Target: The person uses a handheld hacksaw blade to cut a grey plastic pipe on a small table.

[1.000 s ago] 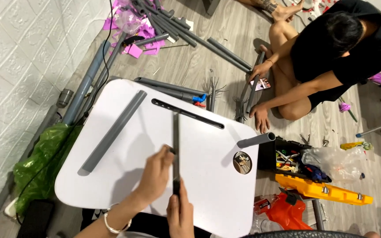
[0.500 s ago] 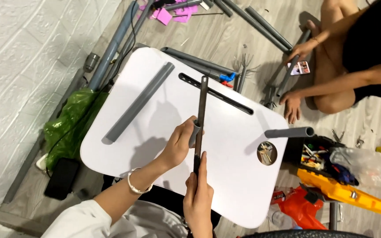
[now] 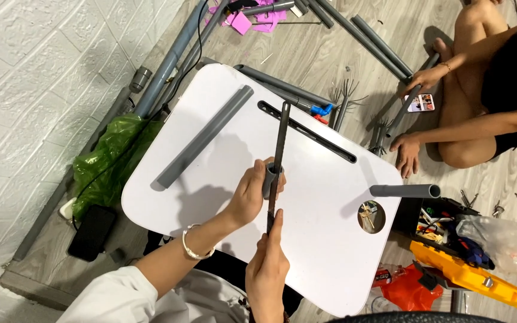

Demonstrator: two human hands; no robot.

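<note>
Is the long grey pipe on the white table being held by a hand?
No, the long grey pipe lies alone on the white table, apart from both hands.

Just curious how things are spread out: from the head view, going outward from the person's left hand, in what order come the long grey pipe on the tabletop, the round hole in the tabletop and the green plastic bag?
From the left hand:
1. Long grey pipe, lying on the white tabletop up-left.
2. Round hole, near the tabletop's right edge.
3. Green plastic bag, on the floor off the left edge.

White brick-pattern wall [image 3: 25, 90] on one side, pale wood-plank floor [image 3: 306, 54], even soft light
</note>
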